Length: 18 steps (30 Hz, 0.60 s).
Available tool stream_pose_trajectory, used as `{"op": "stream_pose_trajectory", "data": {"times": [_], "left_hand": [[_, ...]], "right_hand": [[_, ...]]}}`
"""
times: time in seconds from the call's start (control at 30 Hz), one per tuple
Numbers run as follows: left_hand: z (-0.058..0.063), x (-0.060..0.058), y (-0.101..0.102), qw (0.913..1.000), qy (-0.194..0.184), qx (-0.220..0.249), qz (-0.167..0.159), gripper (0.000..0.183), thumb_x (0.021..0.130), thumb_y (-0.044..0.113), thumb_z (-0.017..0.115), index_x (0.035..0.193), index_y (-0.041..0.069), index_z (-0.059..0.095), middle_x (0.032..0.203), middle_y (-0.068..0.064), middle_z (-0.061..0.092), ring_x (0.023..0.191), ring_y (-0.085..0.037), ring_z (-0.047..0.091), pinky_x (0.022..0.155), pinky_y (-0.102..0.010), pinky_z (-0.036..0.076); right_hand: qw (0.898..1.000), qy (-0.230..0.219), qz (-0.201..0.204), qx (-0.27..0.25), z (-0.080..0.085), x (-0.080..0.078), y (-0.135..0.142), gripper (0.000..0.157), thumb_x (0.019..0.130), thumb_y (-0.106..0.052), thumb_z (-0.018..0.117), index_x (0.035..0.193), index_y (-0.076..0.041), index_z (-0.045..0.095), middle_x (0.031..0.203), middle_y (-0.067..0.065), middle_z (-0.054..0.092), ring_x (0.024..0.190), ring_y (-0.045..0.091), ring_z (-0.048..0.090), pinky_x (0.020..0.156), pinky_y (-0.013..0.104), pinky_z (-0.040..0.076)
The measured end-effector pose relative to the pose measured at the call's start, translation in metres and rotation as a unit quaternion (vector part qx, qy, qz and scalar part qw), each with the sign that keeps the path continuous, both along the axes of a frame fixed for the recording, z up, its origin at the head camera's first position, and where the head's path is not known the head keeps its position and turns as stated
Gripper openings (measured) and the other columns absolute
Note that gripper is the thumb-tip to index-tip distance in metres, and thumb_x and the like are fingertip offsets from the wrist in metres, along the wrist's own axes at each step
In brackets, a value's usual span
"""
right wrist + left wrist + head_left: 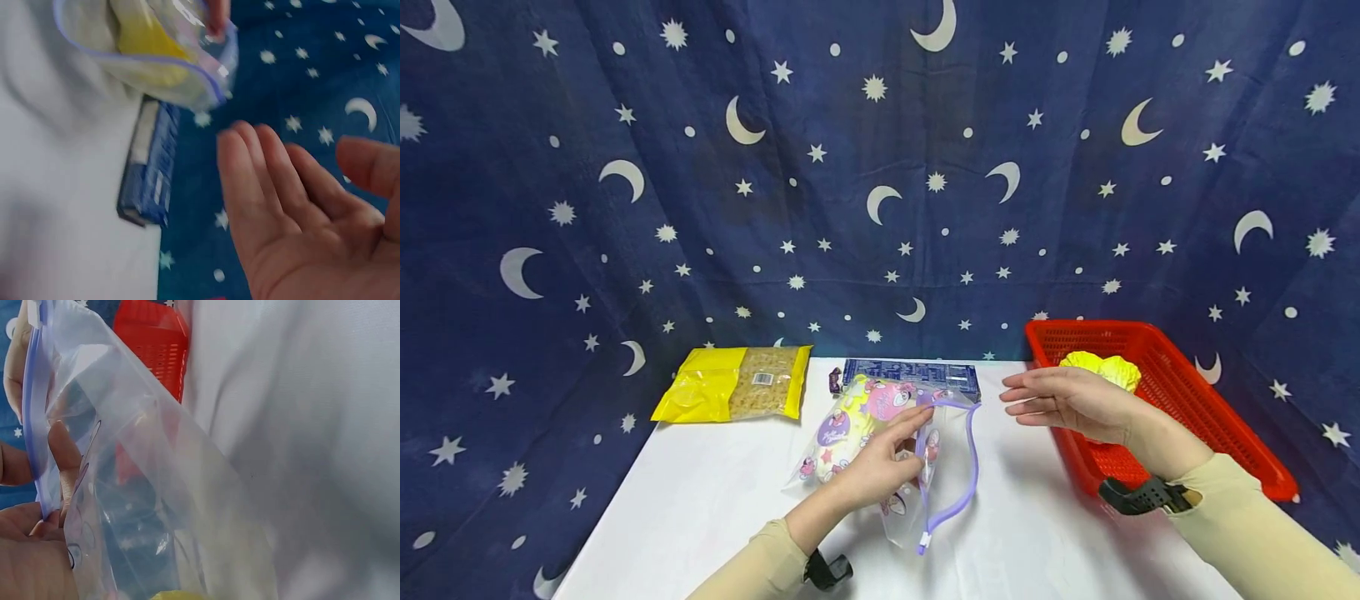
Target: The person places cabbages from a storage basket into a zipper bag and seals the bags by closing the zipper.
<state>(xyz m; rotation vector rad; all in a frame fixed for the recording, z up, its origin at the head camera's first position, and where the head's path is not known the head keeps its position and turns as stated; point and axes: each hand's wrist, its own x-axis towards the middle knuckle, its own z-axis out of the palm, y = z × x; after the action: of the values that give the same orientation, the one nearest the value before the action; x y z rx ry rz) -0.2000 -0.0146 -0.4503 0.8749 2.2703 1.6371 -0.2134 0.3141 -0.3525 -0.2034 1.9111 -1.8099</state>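
Observation:
A clear zip bag (842, 433) with cartoon prints lies on the table, its purple-rimmed mouth spread towards the right. Something yellow (150, 40) sits inside it. My left hand (883, 462) grips the near wall of the bag by its rim; the left wrist view shows the fingers (64, 450) around the plastic edge. Between the bag and the basket, my right hand (1067, 402) hovers with fingers extended and nothing in it. Below and behind that hand, yellow crinkled bundles (1101, 367) lie in the red basket (1217, 417), partly covered by the hand and forearm.
At the back left lies a yellow packet (730, 385) with a see-through part. A flat dark blue package (917, 372) rests behind the bag, partly hidden by it. The white table (700, 500) meets a blue curtain (850, 167) with moons and stars.

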Motion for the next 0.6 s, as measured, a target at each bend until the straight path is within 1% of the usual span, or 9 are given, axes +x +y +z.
{"op": "stream_pose_trajectory", "data": {"times": [0.1,0.17,0.27,0.3,0.33,0.4,0.53,0.57,0.6], "left_hand": [[-0.001,0.001,0.002,1.0,-0.008,-0.003,0.002,0.071,0.091,0.01,0.064,0.158,0.016,0.041,0.163,0.005,0.034,0.116,-0.017,0.057,0.089,-0.026,0.054],[-0.001,0.002,0.004,0.9999,-0.015,-0.004,0.002,0.071,0.091,0.011,0.065,0.158,0.017,0.041,0.163,0.004,0.034,0.114,-0.016,0.056,0.085,-0.026,0.056],[-0.001,0.002,0.007,0.9995,-0.031,-0.001,0.002,0.07,0.092,0.01,0.065,0.158,0.015,0.041,0.163,0.004,0.033,0.11,-0.016,0.056,0.077,-0.027,0.059],[-0.001,0.002,0.008,0.9994,-0.035,-0.001,0.001,0.07,0.092,0.01,0.065,0.158,0.014,0.041,0.163,0.004,0.032,0.109,-0.015,0.056,0.076,-0.027,0.059],[-0.001,0.002,0.01,0.9992,-0.04,0.0,-0.002,0.071,0.093,0.009,0.065,0.158,0.013,0.04,0.164,0.004,0.032,0.108,-0.015,0.057,0.073,-0.028,0.06],[0.0,0.002,0.013,0.9991,-0.043,-0.001,-0.002,0.071,0.092,0.007,0.065,0.159,0.011,0.039,0.164,0.003,0.031,0.107,-0.014,0.058,0.071,-0.028,0.06],[0.002,0.001,0.019,0.9989,-0.046,0.005,-0.001,0.072,0.092,0.005,0.063,0.159,0.008,0.037,0.165,0.0,0.028,0.104,-0.013,0.059,0.07,-0.028,0.06],[0.003,0.001,0.02,0.9989,-0.047,0.007,0.001,0.072,0.092,0.005,0.063,0.159,0.008,0.037,0.166,-0.001,0.028,0.104,-0.013,0.059,0.07,-0.028,0.06],[0.004,0.0,0.022,0.9988,-0.047,0.011,0.002,0.071,0.093,0.006,0.064,0.159,0.007,0.036,0.166,-0.003,0.027,0.104,-0.014,0.059,0.07,-0.028,0.06]], "right_hand": [[0.998,0.027,-0.046,-0.016,0.004,-0.003,0.019,0.046,0.108,-0.017,0.052,0.145,0.011,0.047,0.124,0.012,0.071,0.111,0.029,0.07,0.099,0.044,0.051],[0.996,0.044,-0.069,-0.025,0.006,-0.004,0.031,0.04,0.109,-0.016,0.051,0.142,0.005,0.053,0.121,0.01,0.072,0.109,0.027,0.071,0.099,0.044,0.051],[0.994,0.051,-0.096,-0.03,0.006,-0.007,0.048,0.027,0.109,-0.017,0.051,0.129,-0.008,0.067,0.117,0.006,0.073,0.107,0.027,0.071,0.095,0.041,0.055],[0.993,0.047,-0.103,-0.027,0.005,-0.008,0.053,0.024,0.109,-0.018,0.051,0.123,-0.014,0.07,0.116,0.005,0.073,0.106,0.026,0.071,0.094,0.04,0.055],[0.993,0.042,-0.111,-0.025,0.005,-0.009,0.058,0.022,0.109,-0.019,0.051,0.116,-0.019,0.072,0.115,0.004,0.073,0.105,0.025,0.072,0.093,0.039,0.056],[0.992,0.031,-0.124,-0.022,0.002,-0.012,0.068,0.024,0.109,-0.02,0.051,0.108,-0.024,0.074,0.113,0.0,0.074,0.104,0.022,0.072,0.092,0.038,0.057],[0.986,0.014,-0.166,-0.016,-0.003,-0.018,0.086,0.026,0.109,-0.022,0.051,0.1,-0.027,0.075,0.107,-0.006,0.074,0.099,0.015,0.072,0.089,0.037,0.058],[0.983,0.013,-0.18,-0.011,-0.004,-0.02,0.091,0.025,0.109,-0.023,0.051,0.101,-0.026,0.074,0.105,-0.008,0.074,0.098,0.014,0.072,0.089,0.037,0.058],[0.981,0.012,-0.196,0.0,-0.006,-0.022,0.095,0.023,0.109,-0.024,0.051,0.106,-0.022,0.073,0.103,-0.009,0.073,0.096,0.013,0.073,0.089,0.037,0.058]]}}
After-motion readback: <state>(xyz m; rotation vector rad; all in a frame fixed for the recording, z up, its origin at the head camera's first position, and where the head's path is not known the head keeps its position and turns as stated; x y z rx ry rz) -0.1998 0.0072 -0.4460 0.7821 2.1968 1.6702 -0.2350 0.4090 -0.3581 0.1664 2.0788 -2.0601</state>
